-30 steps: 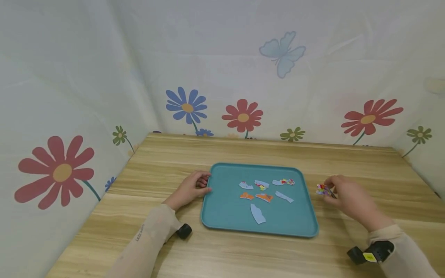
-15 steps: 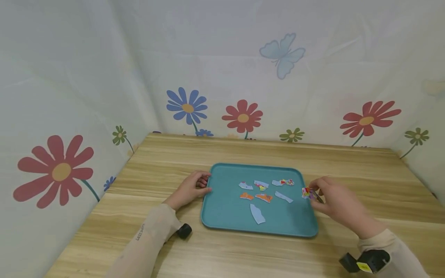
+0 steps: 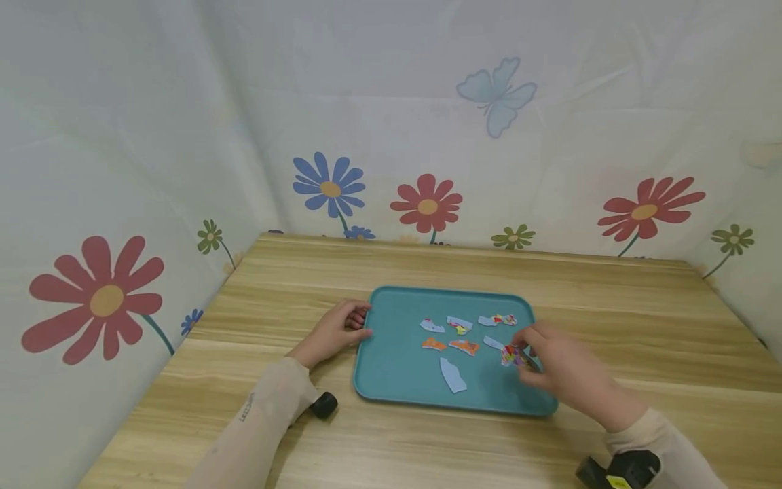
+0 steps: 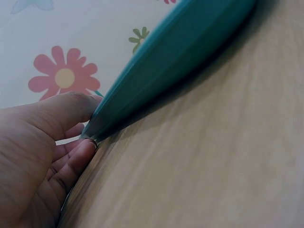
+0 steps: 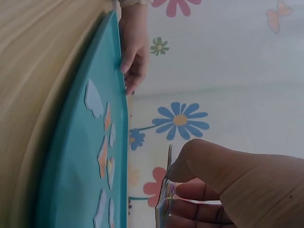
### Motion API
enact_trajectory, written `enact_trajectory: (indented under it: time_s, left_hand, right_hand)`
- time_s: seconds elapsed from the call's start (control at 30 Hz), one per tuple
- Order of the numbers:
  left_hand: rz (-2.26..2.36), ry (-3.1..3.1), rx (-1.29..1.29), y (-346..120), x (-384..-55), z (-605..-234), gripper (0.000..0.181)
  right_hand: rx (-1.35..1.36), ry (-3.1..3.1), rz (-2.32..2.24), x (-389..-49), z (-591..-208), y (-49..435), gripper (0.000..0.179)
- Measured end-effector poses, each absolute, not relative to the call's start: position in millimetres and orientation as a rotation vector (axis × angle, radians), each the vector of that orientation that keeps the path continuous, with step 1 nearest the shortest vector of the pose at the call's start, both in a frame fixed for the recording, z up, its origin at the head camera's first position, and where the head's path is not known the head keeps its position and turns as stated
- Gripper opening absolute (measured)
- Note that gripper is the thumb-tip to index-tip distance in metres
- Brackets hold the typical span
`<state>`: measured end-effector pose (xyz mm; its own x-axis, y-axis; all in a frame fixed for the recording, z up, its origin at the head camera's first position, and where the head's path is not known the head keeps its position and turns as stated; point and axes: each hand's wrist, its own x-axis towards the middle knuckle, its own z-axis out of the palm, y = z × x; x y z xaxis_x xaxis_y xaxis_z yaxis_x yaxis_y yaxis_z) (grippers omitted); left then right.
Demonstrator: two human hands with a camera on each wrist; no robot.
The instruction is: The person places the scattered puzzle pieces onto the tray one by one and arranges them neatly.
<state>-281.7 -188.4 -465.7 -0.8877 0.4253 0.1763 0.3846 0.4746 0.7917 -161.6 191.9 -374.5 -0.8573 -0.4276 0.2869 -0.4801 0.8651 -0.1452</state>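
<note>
My right hand (image 3: 571,370) is over the right side of the blue-green tray (image 3: 394,373), pinching a multicoloured puzzle piece (image 3: 510,355) between thumb and fingers. In the right wrist view the held puzzle piece (image 5: 163,202) appears edge-on, raised off the tray. My left hand (image 3: 332,334) is at the tray's left rim; the left wrist view shows thumb and fingers (image 4: 78,159) gripping that edge. On the tray lie several flat pieces: two orange ones (image 3: 434,344), a long pale blue one (image 3: 453,377), and others with coloured print (image 3: 497,320). The held piece overlaps another pale blue strip (image 3: 492,342).
The tray rests on a wood-grain table (image 3: 318,265). Behind the table hangs a white cloth (image 3: 379,102) printed with flowers and a butterfly. A black wrist camera (image 3: 324,406) is strapped to my left wrist, another (image 3: 629,468) to my right.
My right hand has moved left with the multicoloured puzzle piece, from the table beside the tray to over the tray. My left hand and the pieces on the tray stay put.
</note>
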Motion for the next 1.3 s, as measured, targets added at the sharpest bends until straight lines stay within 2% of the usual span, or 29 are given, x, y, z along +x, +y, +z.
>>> enact_trajectory:
  time_s: [0.67, 1.3]
  left_hand:
    - [1.398, 2.659, 0.718, -186, -280, -463, 0.048]
    - [1.404, 2.669, 0.723, -188, -280, -463, 0.048]
  right_hand:
    - [0.837, -2.719, 0.267, -157, -405, 164, 0.023]
    - [0.931, -2.718, 0.168, -159, -416, 161, 0.019]
